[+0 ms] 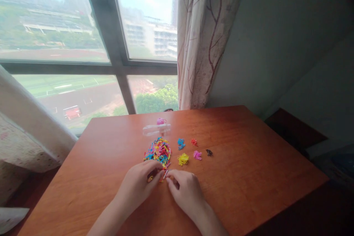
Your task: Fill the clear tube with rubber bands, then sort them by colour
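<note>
A mixed pile of small coloured elastic bands [158, 151] lies near the middle of the wooden table [238, 188]. My left hand [142, 179] is at the pile's near edge, thumb and fingers curled together over a few loose bands. Close beside it, my right hand [185, 188] has its thumb and forefinger pinched, the tips nearly meeting those of the left. A pale band [165, 174] shows between the two hands; which fingers grip it is hard to make out. To the right sit small single-colour heaps: blue [181, 143], yellow [183, 159], red [194, 142], pink [197, 155] and black [209, 152].
Behind the pile lies a clear plastic container [156, 129], with a pink object [160, 121] just past it. A window [118, 68] and a patterned curtain [197, 44] stand beyond the table's far edge. Another curtain [33, 132] hangs at the left.
</note>
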`<action>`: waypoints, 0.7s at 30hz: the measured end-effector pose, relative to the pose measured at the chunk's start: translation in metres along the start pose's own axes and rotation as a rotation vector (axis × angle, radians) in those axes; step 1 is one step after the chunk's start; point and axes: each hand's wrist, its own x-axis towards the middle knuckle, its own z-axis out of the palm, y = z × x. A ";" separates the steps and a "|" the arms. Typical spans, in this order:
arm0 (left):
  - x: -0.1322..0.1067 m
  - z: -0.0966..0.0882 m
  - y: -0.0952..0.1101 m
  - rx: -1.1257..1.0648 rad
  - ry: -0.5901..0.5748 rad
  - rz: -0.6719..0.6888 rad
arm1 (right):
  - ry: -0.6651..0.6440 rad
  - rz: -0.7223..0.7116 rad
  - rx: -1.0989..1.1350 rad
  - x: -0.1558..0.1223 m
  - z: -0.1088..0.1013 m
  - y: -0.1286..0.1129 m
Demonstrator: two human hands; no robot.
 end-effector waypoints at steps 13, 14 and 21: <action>0.136 0.026 0.051 0.266 -0.135 0.139 | -0.012 -0.007 0.034 0.002 -0.001 -0.003; 0.142 0.030 0.052 0.281 -0.149 0.129 | -0.011 -0.009 0.042 0.002 -0.001 -0.003; 0.155 0.040 0.056 0.339 -0.180 0.098 | -0.002 -0.016 0.041 0.002 0.002 -0.001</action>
